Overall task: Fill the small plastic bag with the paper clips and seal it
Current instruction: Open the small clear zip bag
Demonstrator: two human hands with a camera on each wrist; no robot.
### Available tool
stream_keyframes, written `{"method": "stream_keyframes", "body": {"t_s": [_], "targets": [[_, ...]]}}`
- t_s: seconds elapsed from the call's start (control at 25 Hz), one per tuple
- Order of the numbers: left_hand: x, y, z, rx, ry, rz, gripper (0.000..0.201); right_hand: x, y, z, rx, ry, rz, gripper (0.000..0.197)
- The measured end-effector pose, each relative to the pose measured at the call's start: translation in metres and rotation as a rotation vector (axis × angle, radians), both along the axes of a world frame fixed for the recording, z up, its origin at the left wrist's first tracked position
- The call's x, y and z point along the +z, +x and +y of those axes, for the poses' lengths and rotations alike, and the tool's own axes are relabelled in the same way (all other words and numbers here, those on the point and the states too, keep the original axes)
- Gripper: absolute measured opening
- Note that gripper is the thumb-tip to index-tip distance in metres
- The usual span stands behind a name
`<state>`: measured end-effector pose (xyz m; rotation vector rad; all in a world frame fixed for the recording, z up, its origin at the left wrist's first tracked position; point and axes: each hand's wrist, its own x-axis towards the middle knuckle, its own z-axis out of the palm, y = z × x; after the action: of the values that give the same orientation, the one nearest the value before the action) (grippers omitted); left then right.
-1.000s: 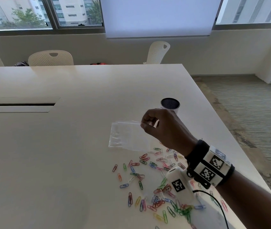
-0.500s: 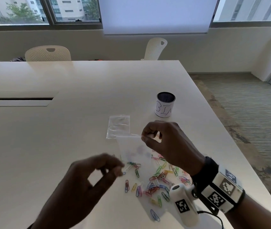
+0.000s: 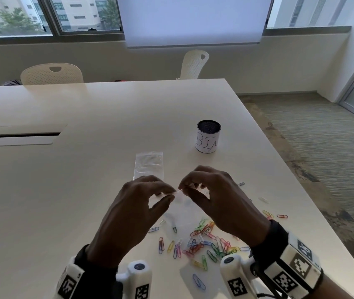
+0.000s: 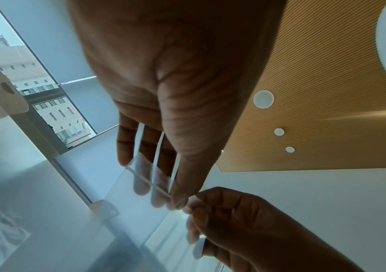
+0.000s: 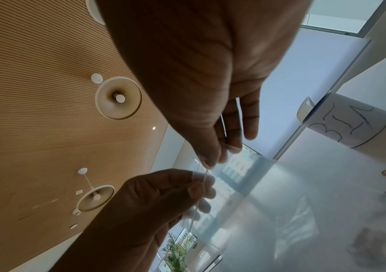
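Observation:
A small clear plastic bag [image 3: 179, 210] hangs above the table between both hands. My left hand [image 3: 170, 193] pinches its top edge on the left, and my right hand [image 3: 183, 189] pinches the same edge on the right. In the left wrist view the left hand [image 4: 173, 200] has its thumb in front of the bag [image 4: 129, 211] and its fingers behind. The right wrist view shows the right hand [image 5: 217, 156] pinching the bag [image 5: 245, 193] likewise. Coloured paper clips [image 3: 206, 240] lie scattered on the white table [image 3: 64, 190] below the hands. I cannot tell whether the bag's mouth is open.
A second clear bag [image 3: 149, 165] lies flat just beyond the hands. A cup marked BIN [image 3: 208, 137] stands behind and to the right. The table's right edge [image 3: 301, 190] runs close to the clips. Chairs [image 3: 52, 74] stand at the far side.
The right hand lifted one bag off the table and brought it nearer, leaving another bag lying there. The left hand came up and took hold of the bag's top edge.

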<state>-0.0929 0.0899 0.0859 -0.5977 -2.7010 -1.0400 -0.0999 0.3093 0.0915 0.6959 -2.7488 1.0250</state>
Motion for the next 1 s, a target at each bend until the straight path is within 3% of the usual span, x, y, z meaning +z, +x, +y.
{"method": "stream_keyframes", "body": {"t_s": [0.24,0.4,0.48,0.6,1.0], "targets": [[-0.003,-0.015,0.006,0.003,0.100,-0.153,0.017,-0.002,-0.020,0.001,-0.024,-0.004,0.071,0.014],[-0.009,-0.028,0.013,0.125,0.324,-0.258,0.006,-0.006,-0.032,-0.002,-0.147,-0.089,0.125,0.032],[-0.011,-0.034,0.018,0.155,0.423,-0.309,0.007,-0.010,-0.037,-0.006,-0.187,-0.152,0.126,0.020],[-0.014,-0.043,0.022,0.155,0.498,-0.372,0.010,-0.019,-0.044,-0.012,-0.154,-0.239,-0.012,0.007],[-0.024,-0.056,0.030,0.183,0.437,-0.302,0.004,-0.026,-0.055,-0.010,-0.148,-0.390,-0.236,0.010]]}}
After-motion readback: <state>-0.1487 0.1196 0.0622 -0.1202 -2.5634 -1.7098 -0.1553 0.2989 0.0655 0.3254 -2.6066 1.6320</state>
